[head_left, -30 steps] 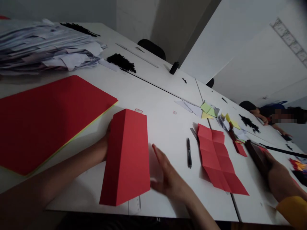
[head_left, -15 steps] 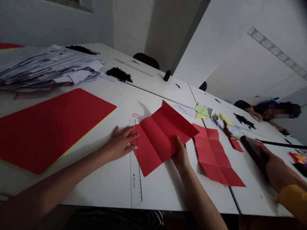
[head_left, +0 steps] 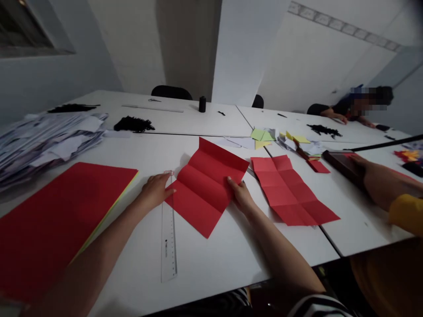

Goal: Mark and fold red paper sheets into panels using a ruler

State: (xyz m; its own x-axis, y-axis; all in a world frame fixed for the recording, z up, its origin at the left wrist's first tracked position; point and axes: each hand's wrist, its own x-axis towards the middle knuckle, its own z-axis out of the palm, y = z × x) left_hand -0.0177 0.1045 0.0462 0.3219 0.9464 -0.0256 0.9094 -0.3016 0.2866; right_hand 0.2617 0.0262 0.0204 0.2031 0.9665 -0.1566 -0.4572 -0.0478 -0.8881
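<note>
A creased red sheet of paper (head_left: pixel 205 185) is held up at a tilt above the table, its far flap raised along a fold. My right hand (head_left: pixel 243 193) pinches its right edge, thumb on top and the other fingers underneath. At the left corner is my left hand (head_left: pixel 155 191), its thumb on the sheet and its fingertips at the edge, partly hidden. Beneath that hand lies a clear plastic ruler (head_left: pixel 169 246). To the right, a second red sheet (head_left: pixel 294 193) lies unfolded with a grid of creases.
A stack of red sheets (head_left: pixel 66 202) with a yellow edge lies left, before a heap of white papers (head_left: pixel 59 141). Black cord bundles (head_left: pixel 134 124), a black spool (head_left: pixel 202 104) and paper scraps (head_left: pixel 262 134) lie farther back. A yellow-sleeved co-worker's hand (head_left: pixel 380 176) rests on a dark box (head_left: pixel 342 165).
The view has turned to the right and levelled. My left hand's spread fingers have drawn together at the sheet's left corner. My right hand still holds the right edge.
</note>
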